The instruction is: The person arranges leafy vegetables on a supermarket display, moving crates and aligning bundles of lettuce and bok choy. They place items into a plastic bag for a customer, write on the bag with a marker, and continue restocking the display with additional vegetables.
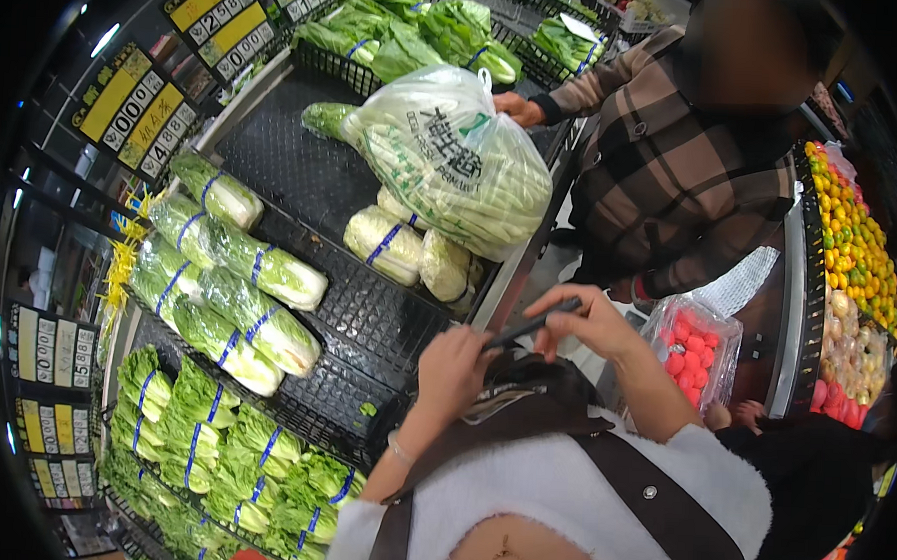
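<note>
A slim dark object (531,323), possibly a pen or a phone seen edge-on, lies between my two hands in front of my brown apron. My left hand (453,372) is closed around its lower end. The fingers of my right hand (578,321) are bent about its upper end. Ahead, a large clear plastic bag (442,160) full of leafy vegetables stands on the black produce shelf (275,133). A person's hand (521,109) in a plaid sleeve grasps the bag's top. Wrapped napa cabbages (384,243) with blue bands lie below the bag.
Several wrapped cabbages (259,324) lie on the left, above rows of banded lettuce (202,419). Price signs (137,112) line the left edge. A person in a plaid jacket (649,154) stands at right, near a clear box of red-wrapped items (689,358) and a fruit stand (859,245).
</note>
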Demonstrator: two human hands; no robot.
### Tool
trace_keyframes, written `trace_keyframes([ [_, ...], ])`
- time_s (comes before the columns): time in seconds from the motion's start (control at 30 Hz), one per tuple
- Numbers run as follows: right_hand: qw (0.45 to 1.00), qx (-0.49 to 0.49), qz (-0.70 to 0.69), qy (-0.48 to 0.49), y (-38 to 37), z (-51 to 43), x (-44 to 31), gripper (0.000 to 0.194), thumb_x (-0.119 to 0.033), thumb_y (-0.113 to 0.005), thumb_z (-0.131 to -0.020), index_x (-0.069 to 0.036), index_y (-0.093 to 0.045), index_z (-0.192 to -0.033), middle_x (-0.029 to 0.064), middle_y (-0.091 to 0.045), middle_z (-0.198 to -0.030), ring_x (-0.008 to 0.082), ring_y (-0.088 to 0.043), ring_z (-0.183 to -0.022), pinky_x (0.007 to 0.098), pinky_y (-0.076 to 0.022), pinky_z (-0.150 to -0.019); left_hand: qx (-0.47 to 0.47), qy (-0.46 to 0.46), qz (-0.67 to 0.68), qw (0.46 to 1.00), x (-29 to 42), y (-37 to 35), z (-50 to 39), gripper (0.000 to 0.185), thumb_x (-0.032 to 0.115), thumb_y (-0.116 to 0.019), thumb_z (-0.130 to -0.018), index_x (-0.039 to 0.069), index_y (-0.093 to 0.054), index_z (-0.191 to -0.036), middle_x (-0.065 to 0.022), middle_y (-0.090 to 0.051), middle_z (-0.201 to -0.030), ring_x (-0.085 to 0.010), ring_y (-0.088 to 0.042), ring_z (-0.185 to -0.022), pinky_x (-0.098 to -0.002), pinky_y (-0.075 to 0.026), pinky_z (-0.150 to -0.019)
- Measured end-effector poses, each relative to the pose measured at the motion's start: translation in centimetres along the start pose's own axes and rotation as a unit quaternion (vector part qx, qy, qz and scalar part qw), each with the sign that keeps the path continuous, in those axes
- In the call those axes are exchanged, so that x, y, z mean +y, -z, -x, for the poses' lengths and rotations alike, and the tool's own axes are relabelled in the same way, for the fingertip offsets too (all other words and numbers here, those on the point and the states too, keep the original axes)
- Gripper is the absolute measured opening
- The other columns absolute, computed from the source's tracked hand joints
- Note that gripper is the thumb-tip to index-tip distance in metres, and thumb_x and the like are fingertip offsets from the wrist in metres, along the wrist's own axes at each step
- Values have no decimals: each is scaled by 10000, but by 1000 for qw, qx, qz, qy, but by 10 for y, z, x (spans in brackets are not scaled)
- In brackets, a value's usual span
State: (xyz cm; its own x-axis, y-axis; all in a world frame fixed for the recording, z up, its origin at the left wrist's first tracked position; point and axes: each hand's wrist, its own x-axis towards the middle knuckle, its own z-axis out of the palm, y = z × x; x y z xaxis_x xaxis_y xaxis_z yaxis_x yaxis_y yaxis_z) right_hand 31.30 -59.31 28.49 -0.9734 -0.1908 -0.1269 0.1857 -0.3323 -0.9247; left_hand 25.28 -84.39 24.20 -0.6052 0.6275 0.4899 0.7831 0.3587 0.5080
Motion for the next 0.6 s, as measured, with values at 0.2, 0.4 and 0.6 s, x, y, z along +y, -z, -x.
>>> trace_keyframes([
  [0.2, 995, 85, -7, 54, 17, -29, -3, 167, -132, -747, -980, -2, -646, -1010, 106, -727, -762, 167, -714, -639, 291, -589, -591, -6, -12, -83, 996, 7, -4, -56, 272, 141, -741, -879, 35, -660, -1116, -77, -562, -861, -273, -609, -769, -392, -469, -645],
  [0.4, 999, 1, 44, 7, 26, -44, -26, 231, -162, -731, -995, -34, -579, -877, 51, -658, -631, 122, -636, -524, 246, -465, -473, -196, -9, -53, 979, 1, -1, -91, 303, 316, -677, -968, 67, -568, -832, -138, -613, -725, -354, -647, -669, -472, -483, -585],
  [0.6, 923, -35, -93, 371, 111, -60, -100, 184, -253, -691, -1010, -101, -587, -997, 48, -593, -619, 100, -531, -471, 243, -413, -434, -323, 148, 559, 749, -27, 35, -105, 438, 267, -399, -1129, 40, -519, -775, -91, -528, -666, -216, -545, -600, -363, -432, -564],
])
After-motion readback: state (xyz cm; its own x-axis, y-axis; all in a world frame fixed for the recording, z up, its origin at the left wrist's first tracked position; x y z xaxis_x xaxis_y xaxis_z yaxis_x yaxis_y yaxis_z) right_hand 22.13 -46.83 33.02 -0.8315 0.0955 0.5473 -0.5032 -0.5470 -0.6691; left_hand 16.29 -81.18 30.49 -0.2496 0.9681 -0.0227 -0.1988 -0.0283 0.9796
